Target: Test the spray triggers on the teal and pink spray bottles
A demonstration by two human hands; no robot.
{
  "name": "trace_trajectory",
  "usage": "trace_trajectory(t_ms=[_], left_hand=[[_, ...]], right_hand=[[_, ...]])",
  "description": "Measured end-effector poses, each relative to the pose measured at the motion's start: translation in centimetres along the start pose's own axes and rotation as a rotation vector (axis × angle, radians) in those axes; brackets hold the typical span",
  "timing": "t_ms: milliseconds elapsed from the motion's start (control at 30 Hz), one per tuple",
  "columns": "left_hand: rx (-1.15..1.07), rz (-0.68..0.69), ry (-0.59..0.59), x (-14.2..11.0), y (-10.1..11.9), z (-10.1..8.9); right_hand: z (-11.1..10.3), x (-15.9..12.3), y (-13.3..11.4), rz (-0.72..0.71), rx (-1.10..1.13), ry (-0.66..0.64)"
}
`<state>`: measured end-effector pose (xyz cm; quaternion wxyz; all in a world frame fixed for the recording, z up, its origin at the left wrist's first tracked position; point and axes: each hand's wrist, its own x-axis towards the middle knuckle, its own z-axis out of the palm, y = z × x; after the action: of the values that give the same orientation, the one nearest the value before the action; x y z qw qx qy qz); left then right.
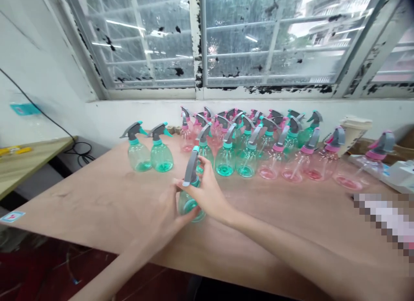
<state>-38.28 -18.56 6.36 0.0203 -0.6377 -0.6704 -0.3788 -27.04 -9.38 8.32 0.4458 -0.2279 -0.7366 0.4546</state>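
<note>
Between my hands, over the middle of the table, is a green spray bottle with a grey and teal trigger head. My left hand is wrapped round the clear body, its thumb across the front. At the neck and spray head, the fingers of my right hand are closed round the bottle. Two green spray bottles stand apart behind and to the left. Just behind the held one begins a group of green spray bottles, with pink spray bottles continuing to the right.
The wooden table has a sticker at its left corner. A paper cup and a white box stand at the right, near a pixelated patch. Windows rise behind. A black cable hangs at the left beside another table.
</note>
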Motion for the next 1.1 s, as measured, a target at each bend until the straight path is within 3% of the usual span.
trace_trajectory(t_ms=[133,333,533,1100], left_hand=[[-0.008,0.021,-0.003,0.7,-1.1,-0.8],[0.073,-0.025,0.084,2.2,-3.9,-1.1],[0.125,-0.065,0.051,3.9,-6.4,-1.6],[0.3,-0.064,0.059,10.2,-9.1,0.6]], right_hand=[[0.8,1.1,0.0,-0.009,-0.01,-0.011],[0.8,2.2,1.0,-0.023,-0.094,-0.098],[0.7,2.3,2.6,0.035,-0.127,-0.17],[-4.3,0.4,5.4,0.18,-0.239,-0.211]])
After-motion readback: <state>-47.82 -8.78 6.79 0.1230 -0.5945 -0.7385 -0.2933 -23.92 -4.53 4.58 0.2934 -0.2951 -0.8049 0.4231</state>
